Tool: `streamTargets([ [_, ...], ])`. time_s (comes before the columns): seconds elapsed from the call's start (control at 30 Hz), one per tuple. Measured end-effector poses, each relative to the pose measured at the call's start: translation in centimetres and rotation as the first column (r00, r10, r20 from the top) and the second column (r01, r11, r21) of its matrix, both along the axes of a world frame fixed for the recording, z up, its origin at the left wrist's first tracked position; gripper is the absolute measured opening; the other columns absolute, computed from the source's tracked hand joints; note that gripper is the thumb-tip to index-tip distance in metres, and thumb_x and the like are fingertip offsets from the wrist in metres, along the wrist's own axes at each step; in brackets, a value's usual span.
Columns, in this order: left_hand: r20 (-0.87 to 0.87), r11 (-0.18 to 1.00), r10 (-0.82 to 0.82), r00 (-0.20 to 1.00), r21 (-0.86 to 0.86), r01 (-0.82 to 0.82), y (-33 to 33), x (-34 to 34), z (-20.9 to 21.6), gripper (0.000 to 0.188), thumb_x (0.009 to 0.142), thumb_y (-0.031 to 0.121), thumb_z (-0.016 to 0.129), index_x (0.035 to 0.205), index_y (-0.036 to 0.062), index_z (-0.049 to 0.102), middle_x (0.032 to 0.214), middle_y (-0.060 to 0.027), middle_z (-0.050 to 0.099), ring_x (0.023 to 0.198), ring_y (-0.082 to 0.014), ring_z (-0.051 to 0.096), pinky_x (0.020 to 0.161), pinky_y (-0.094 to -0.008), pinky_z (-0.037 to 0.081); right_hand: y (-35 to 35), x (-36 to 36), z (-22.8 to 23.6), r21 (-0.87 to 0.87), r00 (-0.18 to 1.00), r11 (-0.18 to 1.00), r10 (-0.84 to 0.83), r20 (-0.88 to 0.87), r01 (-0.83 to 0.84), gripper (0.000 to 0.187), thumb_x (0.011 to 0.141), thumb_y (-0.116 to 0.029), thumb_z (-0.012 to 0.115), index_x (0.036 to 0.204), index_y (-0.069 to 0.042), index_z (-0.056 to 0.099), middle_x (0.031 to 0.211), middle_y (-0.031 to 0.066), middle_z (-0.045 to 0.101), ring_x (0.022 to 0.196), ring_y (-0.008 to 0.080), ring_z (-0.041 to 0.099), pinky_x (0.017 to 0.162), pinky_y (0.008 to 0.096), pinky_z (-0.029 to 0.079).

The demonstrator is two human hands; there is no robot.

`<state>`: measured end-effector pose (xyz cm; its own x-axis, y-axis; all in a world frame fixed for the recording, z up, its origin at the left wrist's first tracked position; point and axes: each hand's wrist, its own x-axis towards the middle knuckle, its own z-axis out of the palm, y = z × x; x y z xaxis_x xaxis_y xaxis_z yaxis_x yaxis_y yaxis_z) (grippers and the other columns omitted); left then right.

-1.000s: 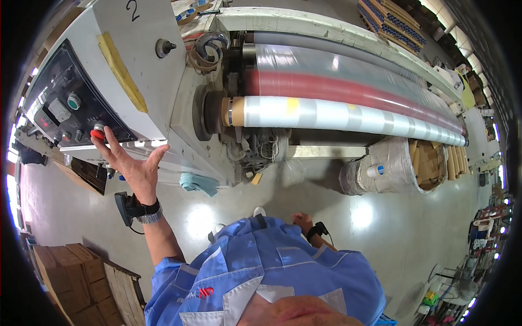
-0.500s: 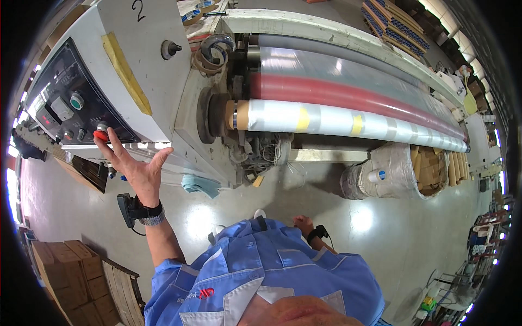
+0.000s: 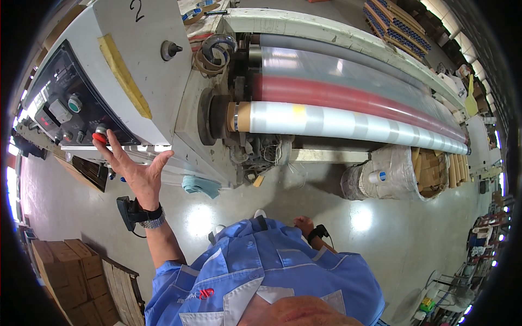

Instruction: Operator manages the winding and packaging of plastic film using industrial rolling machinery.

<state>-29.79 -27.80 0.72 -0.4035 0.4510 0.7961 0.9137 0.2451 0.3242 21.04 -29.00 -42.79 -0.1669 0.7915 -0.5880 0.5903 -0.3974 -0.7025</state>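
Glossy grey floor bearing white machine, plastic-covered bin, wooden pallet.

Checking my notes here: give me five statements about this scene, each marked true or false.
1. The left hand is at the red button. True.
2. In the picture, the white roll is below the red roller. True.
3. Both hands touch the white roll. False: the right hand is low by the blue shirt.
4. The green button is on the black control panel. True.
5. The cloth is red. False: the cloth is light blue.

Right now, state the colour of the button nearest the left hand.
The button is red; head view shows it.
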Motion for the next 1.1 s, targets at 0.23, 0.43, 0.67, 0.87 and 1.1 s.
streamTargets([
  [0.23, 0.002, 1.000, -0.004, 1.000, -0.018, 0.004, -0.3, -0.1, -0.1, 0.132, 0.053, 0.074, 0.079, 0.156, 0.0167, 0.020, 0.162, -0.0174, -0.001, 0.148, -0.0406, 0.012, 0.115, -0.0581, 0.027, 0.5, 0.0, -0.1, -0.052, 0.998, 0.998, -0.048, -0.034, 0.047, 0.026, 0.086, -0.025, 0.063, 0.099, -0.004, 0.072, 0.081, 0.0070, 0.073, 0.073, 0.0155, 0.071, 0.069, 0.0304, 0.055],
  [0.43, 0.015, 0.999, -0.036, 0.999, -0.002, 0.036, 0.0, 0.3, 0.2, 0.133, 0.053, 0.070, 0.081, 0.157, 0.0159, 0.018, 0.162, -0.0175, -0.001, 0.149, -0.0377, 0.011, 0.117, -0.0554, 0.022, 0.7, 0.6, -0.7, -0.070, 0.995, 0.994, -0.083, -0.062, 0.079, 0.026, 0.087, -0.026, 0.063, 0.099, -0.005, 0.072, 0.081, 0.0069, 0.073, 0.071, 0.0150, 0.070, 0.064, 0.0299, 0.054],
  [0.67, -0.003, 0.999, -0.030, 1.000, 0.025, 0.030, 0.1, 0.3, 0.3, 0.132, 0.054, 0.073, 0.078, 0.156, 0.0129, 0.019, 0.162, -0.0187, 0.005, 0.149, -0.0369, 0.010, 0.118, -0.0564, 0.020, 2.1, 0.4, 1.0, -0.095, 0.996, 0.992, -0.084, -0.026, 0.081, 0.025, 0.088, -0.027, 0.064, 0.095, -0.005, 0.071, 0.078, 0.0057, 0.071, 0.069, 0.0140, 0.069, 0.062, 0.0309, 0.054],
  [0.87, -0.112, 1.000, -0.008, 0.994, -0.005, 0.008, 0.4, 0.2, 1.1, 0.128, 0.062, 0.076, 0.072, 0.156, 0.0113, 0.014, 0.162, -0.0193, 0.011, 0.150, -0.0378, 0.010, 0.118, -0.0571, 0.018, 3.1, 0.9, 2.4, -0.169, 0.989, 0.977, -0.140, -0.040, 0.131, 0.023, 0.088, -0.026, 0.063, 0.092, -0.004, 0.069, 0.078, 0.0058, 0.070, 0.069, 0.0152, 0.069, 0.059, 0.0302, 0.054],
  [1.1, -0.162, 0.999, 0.028, 0.986, -0.041, -0.036, 0.2, -0.8, 0.6, 0.133, 0.060, 0.082, 0.067, 0.157, 0.0086, 0.013, 0.160, -0.0198, 0.019, 0.148, -0.0374, 0.021, 0.118, -0.0548, 0.022, 5.0, 1.5, -2.2, -0.279, 0.991, 0.952, -0.135, -0.004, 0.128, 0.021, 0.090, -0.018, 0.062, 0.099, 0.000, 0.068, 0.086, 0.0082, 0.068, 0.074, 0.0180, 0.067, 0.063, 0.0301, 0.055],
])
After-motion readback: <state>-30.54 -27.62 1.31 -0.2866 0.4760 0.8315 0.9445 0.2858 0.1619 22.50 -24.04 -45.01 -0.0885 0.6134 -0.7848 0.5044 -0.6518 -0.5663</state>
